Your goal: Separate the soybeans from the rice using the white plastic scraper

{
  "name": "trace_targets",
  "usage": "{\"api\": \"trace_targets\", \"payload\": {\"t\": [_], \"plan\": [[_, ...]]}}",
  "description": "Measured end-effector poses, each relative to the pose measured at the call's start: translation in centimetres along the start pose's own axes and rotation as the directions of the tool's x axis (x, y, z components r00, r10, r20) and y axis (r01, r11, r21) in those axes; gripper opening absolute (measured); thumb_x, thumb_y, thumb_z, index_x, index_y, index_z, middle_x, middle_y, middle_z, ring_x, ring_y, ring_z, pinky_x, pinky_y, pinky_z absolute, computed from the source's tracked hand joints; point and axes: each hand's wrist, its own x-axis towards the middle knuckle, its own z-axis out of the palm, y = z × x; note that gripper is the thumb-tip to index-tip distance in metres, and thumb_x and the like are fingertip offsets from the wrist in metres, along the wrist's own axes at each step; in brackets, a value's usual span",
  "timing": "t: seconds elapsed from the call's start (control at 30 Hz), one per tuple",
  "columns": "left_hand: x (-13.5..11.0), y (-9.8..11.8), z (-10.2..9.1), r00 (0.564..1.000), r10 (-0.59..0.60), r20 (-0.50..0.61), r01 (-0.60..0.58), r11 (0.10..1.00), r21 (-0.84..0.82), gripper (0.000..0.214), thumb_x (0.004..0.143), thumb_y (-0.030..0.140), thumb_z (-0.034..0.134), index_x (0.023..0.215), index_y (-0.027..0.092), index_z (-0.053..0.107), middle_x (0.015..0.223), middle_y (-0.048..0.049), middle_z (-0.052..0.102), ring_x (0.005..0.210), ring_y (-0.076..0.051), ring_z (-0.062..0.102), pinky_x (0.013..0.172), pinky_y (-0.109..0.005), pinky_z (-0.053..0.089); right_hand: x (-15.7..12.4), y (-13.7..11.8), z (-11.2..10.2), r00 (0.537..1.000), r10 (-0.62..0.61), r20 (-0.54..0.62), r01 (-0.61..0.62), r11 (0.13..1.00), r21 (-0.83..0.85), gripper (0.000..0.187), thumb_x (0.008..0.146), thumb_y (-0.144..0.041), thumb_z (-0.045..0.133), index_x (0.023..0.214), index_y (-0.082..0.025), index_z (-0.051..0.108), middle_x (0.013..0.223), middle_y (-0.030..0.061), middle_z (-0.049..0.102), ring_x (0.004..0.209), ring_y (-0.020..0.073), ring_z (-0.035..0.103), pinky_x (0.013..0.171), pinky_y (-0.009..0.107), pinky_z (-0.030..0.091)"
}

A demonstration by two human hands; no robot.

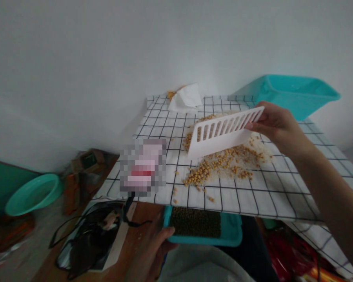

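Observation:
My right hand (278, 126) is closed on one end of a white slotted plastic scraper (223, 133), held tilted over a pile of yellow beans mixed with white grains (223, 162) on a checked tablecloth (253, 192). My left hand (153, 250) grips the near-left rim of a teal tray (233, 235) holding small dark green beans (195, 222), held just under the table's front edge.
A teal tub (294, 94) stands at the table's back right. A white tissue (186, 98) lies at the back edge. A blurred pink patch (142, 167) sits at the table's left. Black cables and bag (91, 235) lie lower left, a teal basin (32, 194) on the floor.

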Motion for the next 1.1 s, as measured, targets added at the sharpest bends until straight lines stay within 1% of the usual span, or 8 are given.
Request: {"api": "trace_targets", "payload": {"t": [0.13, 0.23, 0.33, 0.43, 0.57, 0.77, 0.97, 1.1], "plan": [[-0.6, 0.6, 0.7, 0.999, -0.001, 0.050, 0.003, 0.999, -0.041, 0.046, 0.073, 0.023, 0.077, 0.119, 0.028, 0.071, 0.115, -0.0040, 0.078, 0.108, -0.030, 0.067, 0.079, -0.034, 0.057, -2.7, -1.1, -0.5, 0.991, -0.034, -0.132, 0.035, 0.999, 0.004, 0.017, 0.073, -0.020, 0.079, 0.077, -0.022, 0.063, 0.076, -0.0030, 0.069, 0.072, 0.0118, 0.065, 0.066, 0.024, 0.052], [-0.9, 1.2, 1.3, 0.998, -0.002, 0.069, 0.006, 0.998, -0.067, 0.044, 0.072, 0.021, 0.078, 0.116, 0.027, 0.072, 0.106, -0.0024, 0.080, 0.101, -0.028, 0.071, 0.075, -0.032, 0.057, -5.3, -1.7, -0.6, 0.973, -0.031, -0.231, 0.033, 0.999, 0.003, 0.015, 0.074, -0.017, 0.077, 0.080, -0.025, 0.066, 0.081, -0.0028, 0.072, 0.075, 0.0135, 0.068, 0.068, 0.025, 0.055], [-1.1, 1.5, 1.7, 0.995, -0.012, 0.100, 0.021, 0.996, -0.089, 0.052, 0.074, 0.019, 0.076, 0.124, 0.028, 0.068, 0.101, -0.0009, 0.081, 0.095, -0.026, 0.072, 0.074, -0.031, 0.057, -7.9, -1.9, -0.6, 0.943, 0.063, -0.326, -0.070, 0.997, -0.009, 0.014, 0.072, -0.019, 0.078, 0.081, -0.026, 0.071, 0.079, -0.0006, 0.072, 0.075, 0.0163, 0.070, 0.068, 0.027, 0.058], [-1.0, 1.4, 1.8, 0.999, -0.010, 0.051, 0.014, 0.998, -0.068, 0.054, 0.074, 0.016, 0.075, 0.126, 0.028, 0.066, 0.102, -0.0012, 0.079, 0.095, -0.025, 0.071, 0.073, -0.032, 0.058, -10.1, -1.6, -0.7, 0.907, 0.208, -0.367, -0.221, 0.975, 0.005, 0.016, 0.066, -0.023, 0.083, 0.078, -0.027, 0.073, 0.077, 0.0009, 0.072, 0.070, 0.0174, 0.070, 0.060, 0.026, 0.058], [-0.8, 1.1, 2.1, 1.000, 0.000, 0.017, 0.000, 0.999, -0.050, 0.051, 0.072, 0.017, 0.078, 0.122, 0.024, 0.068, 0.094, -0.0029, 0.079, 0.089, -0.026, 0.072, 0.068, -0.032, 0.059, -11.7, -1.0, -0.4, 0.877, 0.316, -0.361, -0.339, 0.941, 0.001, 0.018, 0.065, -0.028, 0.084, 0.078, -0.028, 0.072, 0.078, 0.0012, 0.073, 0.071, 0.0192, 0.070, 0.060, 0.028, 0.058], [-0.6, 0.8, 2.5, 0.999, -0.032, 0.003, 0.032, 0.999, -0.026, 0.060, 0.067, 0.020, 0.081, 0.125, 0.024, 0.066, 0.089, -0.0040, 0.080, 0.078, -0.026, 0.073, 0.061, -0.031, 0.058, -12.2, -1.7, 0.9, 0.913, 0.299, -0.277, -0.340, 0.933, -0.114, 0.013, 0.073, -0.033, 0.080, 0.080, -0.031, 0.070, 0.075, -0.0033, 0.072, 0.068, 0.0145, 0.069, 0.060, 0.021, 0.056], [-0.4, 0.8, 2.5, 0.998, -0.058, 0.001, 0.058, 0.998, -0.011, 0.038, 0.068, 0.019, 0.079, 0.104, 0.021, 0.071, 0.084, -0.0040, 0.079, 0.073, -0.022, 0.073, 0.058, -0.027, 0.057, -13.0, -2.1, 1.7, 0.925, 0.267, -0.269, -0.320, 0.931, -0.175, 0.016, 0.074, -0.032, 0.079, 0.086, -0.031, 0.069, 0.079, -0.0025, 0.073, 0.070, 0.0160, 0.069, 0.062, 0.023, 0.057], [-0.5, 0.8, 2.6, 0.998, -0.059, 0.001, 0.059, 0.998, -0.009, 0.054, 0.067, 0.019, 0.079, 0.119, 0.019, 0.066, 0.086, -0.0046, 0.080, 0.073, -0.023, 0.073, 0.058, -0.028, 0.056, -13.3, -2.3, 1.7, 0.919, 0.252, -0.302, -0.323, 0.923, -0.210, 0.013, 0.073, -0.033, 0.078, 0.082, -0.030, 0.069, 0.076, -0.0009, 0.072, 0.066, 0.0190, 0.068, 0.058, 0.028, 0.058]]}}
